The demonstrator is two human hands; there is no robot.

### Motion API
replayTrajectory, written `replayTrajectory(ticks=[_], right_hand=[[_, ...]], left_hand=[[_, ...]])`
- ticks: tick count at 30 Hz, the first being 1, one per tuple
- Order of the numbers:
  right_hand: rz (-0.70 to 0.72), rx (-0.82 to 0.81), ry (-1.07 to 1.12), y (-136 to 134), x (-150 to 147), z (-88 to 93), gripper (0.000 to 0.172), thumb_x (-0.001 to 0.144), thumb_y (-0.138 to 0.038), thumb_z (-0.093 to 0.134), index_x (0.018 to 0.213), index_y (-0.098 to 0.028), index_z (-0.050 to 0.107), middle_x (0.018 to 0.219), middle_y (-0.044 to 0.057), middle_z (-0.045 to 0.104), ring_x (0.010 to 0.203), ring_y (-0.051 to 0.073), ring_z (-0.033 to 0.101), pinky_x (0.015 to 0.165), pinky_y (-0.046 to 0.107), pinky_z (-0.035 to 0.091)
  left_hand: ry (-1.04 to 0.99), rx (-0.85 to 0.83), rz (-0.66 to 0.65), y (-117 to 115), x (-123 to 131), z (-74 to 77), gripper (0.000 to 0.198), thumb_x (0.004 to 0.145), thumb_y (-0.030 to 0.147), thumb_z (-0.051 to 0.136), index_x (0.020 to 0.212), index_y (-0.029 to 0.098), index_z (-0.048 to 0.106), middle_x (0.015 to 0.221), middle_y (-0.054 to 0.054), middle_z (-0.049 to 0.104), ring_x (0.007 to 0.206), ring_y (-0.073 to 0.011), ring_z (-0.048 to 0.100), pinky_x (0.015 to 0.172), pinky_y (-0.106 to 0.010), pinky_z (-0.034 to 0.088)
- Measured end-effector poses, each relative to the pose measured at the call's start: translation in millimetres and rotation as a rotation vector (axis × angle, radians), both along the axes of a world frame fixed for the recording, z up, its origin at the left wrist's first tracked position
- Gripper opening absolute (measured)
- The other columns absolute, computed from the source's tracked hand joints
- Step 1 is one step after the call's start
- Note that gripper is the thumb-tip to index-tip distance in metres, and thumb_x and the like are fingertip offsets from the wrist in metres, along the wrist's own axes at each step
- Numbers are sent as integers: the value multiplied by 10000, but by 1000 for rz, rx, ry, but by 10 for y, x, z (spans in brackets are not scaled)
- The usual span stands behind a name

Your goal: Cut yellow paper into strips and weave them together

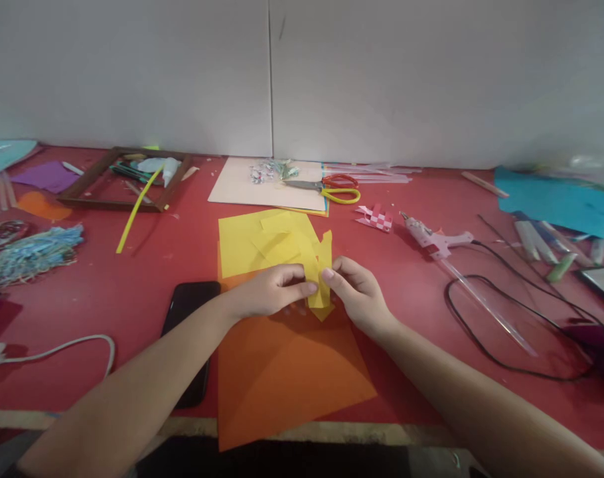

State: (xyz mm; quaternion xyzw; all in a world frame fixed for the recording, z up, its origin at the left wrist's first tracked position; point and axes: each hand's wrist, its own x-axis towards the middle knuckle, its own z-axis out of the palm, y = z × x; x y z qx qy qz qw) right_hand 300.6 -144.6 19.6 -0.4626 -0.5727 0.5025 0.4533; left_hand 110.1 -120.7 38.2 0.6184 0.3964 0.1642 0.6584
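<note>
Both hands hold a folded yellow paper strip (pixel 320 289) above an orange sheet (pixel 292 378). My left hand (pixel 272 289) pinches its left side between thumb and fingers. On its right side, the thumb and fingertips of my right hand (pixel 359 292) are closed on the paper. Two ends of the strip stick up, and a pointed corner shows at the bottom. Behind the hands, a yellow sheet (pixel 237 239) with several smaller yellow pieces lies partly over the orange one.
A black phone (pixel 192 302) lies left of the orange sheet. Scissors (pixel 326 188) rest on pale card (pixel 237 186) at the back. To the right are a pink woven paper piece (pixel 376 218) and a pink glue gun (pixel 434 240) with a looping black cord. A wooden frame (pixel 90 182) sits back left.
</note>
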Motion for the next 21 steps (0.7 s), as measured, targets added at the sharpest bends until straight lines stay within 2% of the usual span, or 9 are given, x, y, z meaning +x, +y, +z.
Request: replayTrajectory(ticks=[3, 8, 11, 15, 21], right_hand=[[39, -28, -18, 5, -11, 1, 401, 844, -558, 622, 689, -197, 542, 609, -31, 492, 543, 102, 442, 516, 235, 389], [13, 32, -28, -1, -18, 6, 399, 864, -538, 606, 670, -202, 512, 589, -40, 463, 525, 95, 403, 488, 230, 341], [-16, 66, -56, -6, -11, -1, 401, 880, -510, 598, 649, -206, 475, 568, -45, 453, 516, 93, 389, 476, 228, 321], [-40, 78, -64, -14, -3, -23, 383, 890, -492, 592, 661, -204, 486, 571, -41, 473, 518, 94, 408, 483, 227, 332], [-33, 6, 7, -6, -10, -12, 355, 879, -507, 603, 710, -202, 537, 595, -31, 525, 521, 97, 453, 491, 224, 372]], left_hand=[[-15, 9, -12, 28, -19, -53, 314, 892, 493, 577, 941, 184, 606, 807, -7, 631, 657, -118, 590, 599, -257, 465], [-46, 56, 26, 35, -16, -75, 339, 872, 503, 600, 811, 169, 591, 708, 1, 599, 604, -114, 547, 556, -257, 440], [-36, 70, 56, 31, 3, -71, 337, 862, 495, 617, 802, 164, 602, 694, -5, 612, 603, -116, 551, 552, -255, 429], [-44, 48, 82, 32, 23, -62, 338, 849, 491, 635, 818, 155, 624, 699, -14, 630, 625, -126, 590, 566, -255, 439], [-123, 9, 111, 38, 44, -25, 326, 822, 473, 672, 870, 151, 644, 764, -22, 664, 638, -121, 609, 591, -256, 474]])
